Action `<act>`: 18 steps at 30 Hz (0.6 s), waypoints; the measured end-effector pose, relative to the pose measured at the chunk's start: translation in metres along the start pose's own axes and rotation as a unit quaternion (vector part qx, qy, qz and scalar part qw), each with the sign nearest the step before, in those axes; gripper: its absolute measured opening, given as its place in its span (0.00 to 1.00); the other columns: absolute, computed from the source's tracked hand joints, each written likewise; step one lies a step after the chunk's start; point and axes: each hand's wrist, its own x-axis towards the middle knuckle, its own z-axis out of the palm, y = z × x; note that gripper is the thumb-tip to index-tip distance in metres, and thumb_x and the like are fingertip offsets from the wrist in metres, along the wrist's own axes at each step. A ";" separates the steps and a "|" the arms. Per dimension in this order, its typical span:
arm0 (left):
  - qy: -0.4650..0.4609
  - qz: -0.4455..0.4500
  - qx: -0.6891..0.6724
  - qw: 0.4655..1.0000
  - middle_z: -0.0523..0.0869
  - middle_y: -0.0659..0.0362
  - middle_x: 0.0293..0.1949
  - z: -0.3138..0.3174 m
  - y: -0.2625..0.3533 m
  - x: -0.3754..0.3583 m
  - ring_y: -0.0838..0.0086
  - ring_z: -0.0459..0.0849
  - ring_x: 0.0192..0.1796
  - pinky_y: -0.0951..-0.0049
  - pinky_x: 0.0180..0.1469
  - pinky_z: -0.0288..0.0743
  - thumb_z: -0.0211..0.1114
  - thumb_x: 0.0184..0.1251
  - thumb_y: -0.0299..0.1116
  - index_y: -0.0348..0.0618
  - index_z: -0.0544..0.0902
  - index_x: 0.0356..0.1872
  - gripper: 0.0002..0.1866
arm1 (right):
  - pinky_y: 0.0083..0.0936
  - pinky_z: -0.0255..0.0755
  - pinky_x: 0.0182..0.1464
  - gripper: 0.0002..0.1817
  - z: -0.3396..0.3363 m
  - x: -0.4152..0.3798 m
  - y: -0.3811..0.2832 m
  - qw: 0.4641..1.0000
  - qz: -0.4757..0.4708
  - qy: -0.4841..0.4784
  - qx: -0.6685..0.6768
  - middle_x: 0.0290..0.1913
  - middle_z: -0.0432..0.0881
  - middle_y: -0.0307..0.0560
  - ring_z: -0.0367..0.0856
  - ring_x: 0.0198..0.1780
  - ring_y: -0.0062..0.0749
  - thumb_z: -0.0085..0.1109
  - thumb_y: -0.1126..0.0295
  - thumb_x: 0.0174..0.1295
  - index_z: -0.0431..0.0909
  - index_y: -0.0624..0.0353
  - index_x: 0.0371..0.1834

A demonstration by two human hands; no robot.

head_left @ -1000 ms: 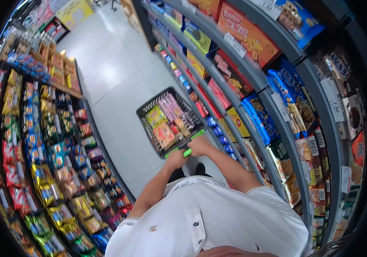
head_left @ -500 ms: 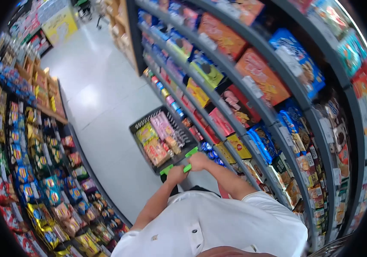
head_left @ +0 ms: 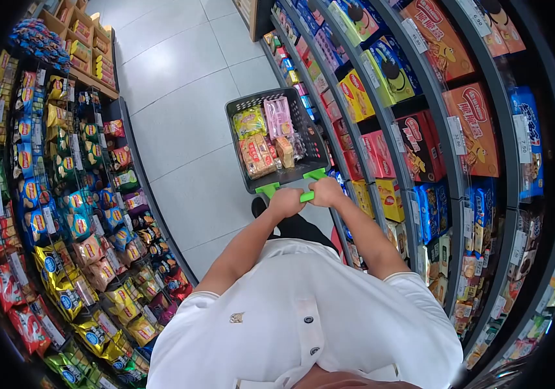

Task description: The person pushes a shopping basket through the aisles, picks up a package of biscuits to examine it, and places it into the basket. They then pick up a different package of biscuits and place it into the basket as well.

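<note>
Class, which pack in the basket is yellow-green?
The yellow-green pack, at the far left of the basket; the pink pack lies to its right, the orange-and-cream pack on its near side.

Well to the right of the shopping basket point(head_left: 290, 175), and higher in our view, we read 6.90 on the upper price tag point(head_left: 474, 17). Farther right, level with the basket, we find 7.50 on the lower price tag point(head_left: 523, 139), in front of a blue packet point(head_left: 535, 162). Between the basket and that tag, an orange box point(head_left: 475, 139) carries white lettering we cannot make out. Print on packages point(head_left: 250, 122) inside the basket is too small for us.
</note>
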 end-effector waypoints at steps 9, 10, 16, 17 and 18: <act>-0.019 -0.013 0.000 1.000 0.88 0.46 0.33 -0.031 -0.009 0.023 0.49 0.87 0.39 0.49 0.44 0.80 0.65 0.60 0.46 0.44 0.86 0.36 0.16 | 0.48 0.79 0.39 0.19 -0.018 0.031 0.005 1.000 -0.004 0.025 0.004 0.28 0.85 0.54 0.85 0.35 0.55 0.64 0.46 0.50 0.85 0.51 0.27; -0.019 -0.020 0.002 1.000 0.88 0.46 0.33 -0.036 -0.010 0.026 0.49 0.87 0.39 0.49 0.45 0.80 0.65 0.60 0.47 0.45 0.86 0.36 0.16 | 0.48 0.79 0.39 0.19 -0.021 0.036 0.007 1.000 -0.006 0.026 0.004 0.28 0.85 0.54 0.85 0.35 0.55 0.64 0.46 0.50 0.85 0.51 0.27; -0.012 -0.028 0.015 0.999 0.89 0.47 0.34 -0.061 -0.026 0.054 0.49 0.87 0.40 0.49 0.45 0.80 0.64 0.61 0.47 0.46 0.86 0.38 0.16 | 0.48 0.79 0.42 0.19 -0.058 0.070 0.010 1.000 -0.006 0.005 0.002 0.32 0.86 0.55 0.87 0.38 0.53 0.61 0.48 0.53 0.87 0.51 0.32; -0.007 -0.029 0.023 0.999 0.89 0.48 0.34 -0.066 -0.028 0.061 0.49 0.87 0.40 0.49 0.45 0.80 0.64 0.61 0.48 0.47 0.86 0.38 0.16 | 0.48 0.80 0.43 0.18 -0.062 0.077 0.012 1.000 -0.014 0.002 0.002 0.32 0.87 0.56 0.87 0.38 0.53 0.61 0.49 0.53 0.87 0.51 0.32; -0.013 -0.038 0.019 0.999 0.89 0.48 0.34 -0.076 -0.027 0.066 0.49 0.87 0.40 0.49 0.45 0.80 0.64 0.61 0.48 0.47 0.86 0.38 0.16 | 0.48 0.80 0.43 0.18 -0.066 0.084 0.015 1.000 -0.019 0.002 0.002 0.33 0.87 0.56 0.87 0.39 0.53 0.61 0.49 0.53 0.87 0.51 0.33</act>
